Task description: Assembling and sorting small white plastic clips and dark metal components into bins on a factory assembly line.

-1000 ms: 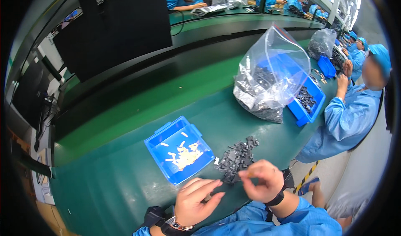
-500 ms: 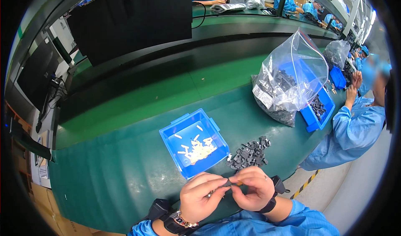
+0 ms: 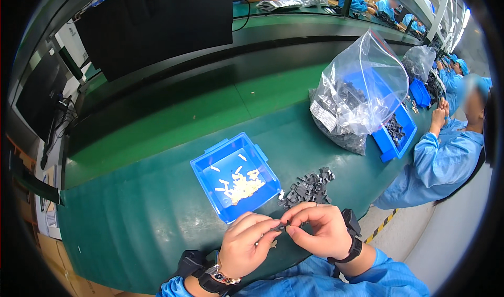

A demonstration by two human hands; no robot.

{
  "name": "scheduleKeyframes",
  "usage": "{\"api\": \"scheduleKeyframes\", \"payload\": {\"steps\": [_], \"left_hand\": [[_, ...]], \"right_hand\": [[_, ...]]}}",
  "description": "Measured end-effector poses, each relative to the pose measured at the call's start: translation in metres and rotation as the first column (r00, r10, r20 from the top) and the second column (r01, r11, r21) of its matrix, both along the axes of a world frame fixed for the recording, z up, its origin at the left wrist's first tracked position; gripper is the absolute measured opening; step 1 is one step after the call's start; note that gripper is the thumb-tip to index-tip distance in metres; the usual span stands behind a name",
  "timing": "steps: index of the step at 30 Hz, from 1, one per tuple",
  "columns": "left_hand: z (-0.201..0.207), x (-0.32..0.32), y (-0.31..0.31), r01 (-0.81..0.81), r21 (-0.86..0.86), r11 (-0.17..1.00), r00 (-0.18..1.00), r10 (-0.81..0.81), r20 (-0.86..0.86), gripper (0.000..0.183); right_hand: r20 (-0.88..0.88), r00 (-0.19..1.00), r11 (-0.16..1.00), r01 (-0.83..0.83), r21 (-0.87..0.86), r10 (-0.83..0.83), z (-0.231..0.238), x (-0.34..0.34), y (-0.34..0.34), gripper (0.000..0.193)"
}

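My left hand [image 3: 245, 246] and my right hand [image 3: 316, 230] meet at the near edge of the green bench, fingertips pinched together on a small dark plastic part [image 3: 279, 227]. Just beyond my right hand lies a heap of small dark grey parts [image 3: 309, 188]. To the left of that heap stands a blue bin [image 3: 234, 176] holding several small pale yellow pieces. A wristband is on my left wrist and a dark watch on my right.
A large clear plastic bag [image 3: 358, 92] of dark parts stands at the right on another blue bin [image 3: 397, 134]. A person in blue work clothes [image 3: 445, 155] sits at the right. Dark monitors [image 3: 157, 24] stand behind the green bench [image 3: 131, 192].
My right hand left the heap of dark parts and came to meet my left hand; both now pinch a small part. The camera view shifted slightly.
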State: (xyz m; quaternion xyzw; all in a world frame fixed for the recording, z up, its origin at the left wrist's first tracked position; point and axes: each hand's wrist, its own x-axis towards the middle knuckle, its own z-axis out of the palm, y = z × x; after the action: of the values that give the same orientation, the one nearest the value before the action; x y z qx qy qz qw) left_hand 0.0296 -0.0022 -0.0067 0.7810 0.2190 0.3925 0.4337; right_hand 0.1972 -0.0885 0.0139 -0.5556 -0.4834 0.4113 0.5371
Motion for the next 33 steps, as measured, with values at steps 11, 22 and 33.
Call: {"api": "scheduleKeyframes", "payload": {"steps": [11, 22, 33], "left_hand": [[0.0003, -0.0007, 0.0014, 0.022, 0.007, 1.000, 0.999, -0.022, -0.032, 0.021], [-0.0009, -0.0005, 0.0011, 0.029, 0.010, 1.000, 0.999, -0.028, -0.039, 0.022], [-0.0014, -0.0002, 0.0011, 0.032, 0.018, 0.999, 0.998, -0.031, -0.047, 0.021]], "right_hand": [[0.167, 0.986, 1.000, -0.011, -0.012, 0.012, 0.0089, 0.0023, 0.0018, 0.005], [0.160, 0.987, 1.000, -0.020, -0.002, 0.020, 0.0067, 0.0025, 0.0014, 0.007], [0.186, 0.982, 1.000, -0.026, 0.015, 0.023, 0.0054, 0.0034, 0.0017, 0.007]]}}
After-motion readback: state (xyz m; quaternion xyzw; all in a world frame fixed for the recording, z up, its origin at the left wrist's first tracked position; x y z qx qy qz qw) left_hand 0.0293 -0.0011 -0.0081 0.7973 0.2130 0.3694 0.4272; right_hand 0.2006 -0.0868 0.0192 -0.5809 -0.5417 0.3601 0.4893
